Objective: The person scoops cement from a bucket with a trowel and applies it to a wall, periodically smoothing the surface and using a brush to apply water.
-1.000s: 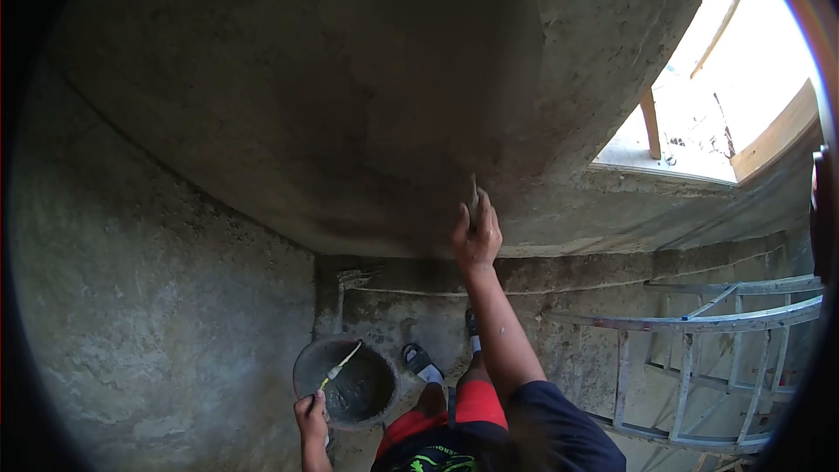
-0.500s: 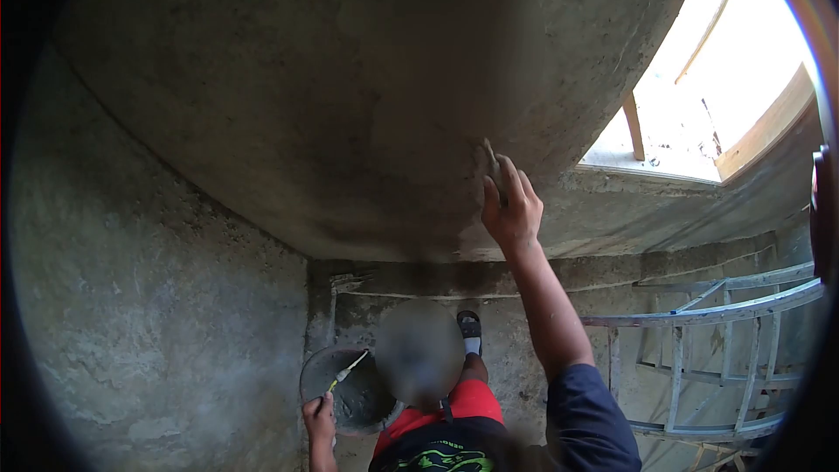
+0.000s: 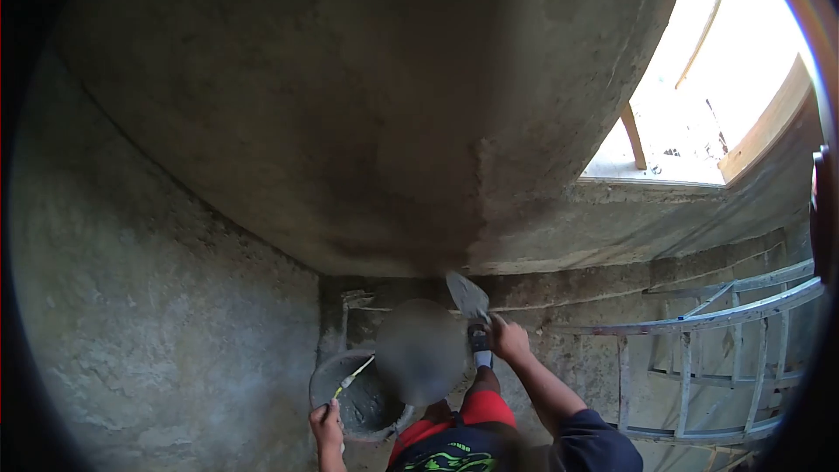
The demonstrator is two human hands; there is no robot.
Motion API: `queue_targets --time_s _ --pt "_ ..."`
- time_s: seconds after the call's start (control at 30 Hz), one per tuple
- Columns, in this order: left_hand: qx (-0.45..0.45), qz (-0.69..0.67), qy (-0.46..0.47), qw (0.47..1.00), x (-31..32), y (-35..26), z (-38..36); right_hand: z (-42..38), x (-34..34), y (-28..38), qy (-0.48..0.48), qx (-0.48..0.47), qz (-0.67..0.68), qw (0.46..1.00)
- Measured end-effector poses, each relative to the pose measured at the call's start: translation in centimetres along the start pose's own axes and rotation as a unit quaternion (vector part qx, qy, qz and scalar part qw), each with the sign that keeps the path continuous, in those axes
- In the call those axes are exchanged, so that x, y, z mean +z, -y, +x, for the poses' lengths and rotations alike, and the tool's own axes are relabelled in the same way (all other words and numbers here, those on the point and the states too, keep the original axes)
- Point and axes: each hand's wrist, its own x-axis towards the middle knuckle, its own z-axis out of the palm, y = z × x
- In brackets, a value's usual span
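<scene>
My right hand [image 3: 509, 341] is wrapped round the handle of a pointed trowel [image 3: 468, 295]. Its grey blade points up and left, above my shoe, in front of the foot of the wall. At lower left, my left hand [image 3: 326, 428] grips a brush [image 3: 352, 378] with a yellow-green handle and pale tip. The brush slants over a round dark tub [image 3: 319, 378] of wet grey mix. A blurred grey disc covers the view just right of the tub and hides what lies behind it.
A rough cement wall [image 3: 367, 122] rises ahead, with a damp, darker patch low in its middle. Another wall [image 3: 157, 323] closes the left side. At upper right is a bright opening [image 3: 690, 114] with wooden pieces. A metal ladder [image 3: 682, 371] lies to the right.
My right hand has come down from the wall with the trowel, whose blade now shows broadside. My left hand still holds the brush by the tub.
</scene>
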Motion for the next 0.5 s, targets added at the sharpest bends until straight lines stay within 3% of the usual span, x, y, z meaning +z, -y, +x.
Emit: queue_targets --time_s 0.1,0.23,0.3,0.37,0.5 --pt "-0.001 -0.015 -0.012 1.0 0.3 -1.4 -0.5 -5.3 -0.8 0.6 0.0 0.063 0.059 0.996" --pt "0.019 0.005 -0.026 0.999 0.8 -1.3 0.2 -6.1 -3.8 4.0 -0.04 0.036 0.122 0.991" --pt "0.047 0.009 -0.029 0.998 0.9 -2.1 0.7 -3.4 -6.2 6.1 -0.188 -0.122 0.144 0.964" --pt "0.044 -0.012 -0.022 0.999 1.0 -3.0 0.5 1.0 -10.1 9.0 -0.298 -0.205 0.127 0.924" --pt "0.019 -0.03 -0.019 0.999 1.3 -4.6 -0.4 7.8 -17.8 14.3 -0.403 -0.248 0.106 0.874"
